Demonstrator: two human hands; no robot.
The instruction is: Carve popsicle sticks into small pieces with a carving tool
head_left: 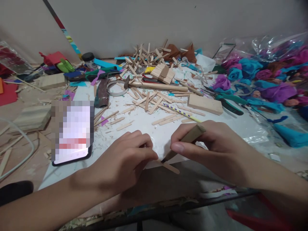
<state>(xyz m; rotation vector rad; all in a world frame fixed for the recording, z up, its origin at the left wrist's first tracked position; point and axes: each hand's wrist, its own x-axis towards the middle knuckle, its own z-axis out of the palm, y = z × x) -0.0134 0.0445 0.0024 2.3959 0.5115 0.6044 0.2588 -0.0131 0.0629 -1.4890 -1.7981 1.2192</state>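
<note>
My left hand [125,160] rests knuckles-up near the front edge of the white work surface [144,123], its fingers curled and pressed onto a thin wooden craft stick [169,166]. My right hand [207,147] is closed around a tool with a tan wooden handle [192,135]. The tool's dark tip comes down onto the stick just right of my left fingertips. Part of the stick is hidden under my left hand.
A phone [72,131] lies at the left. Behind are loose sticks, a stick pile [144,56], a hammer [154,85], a wood block [205,104], green-handled pliers [228,104], a tape ring [117,88] and paper flowers [264,73] at the right.
</note>
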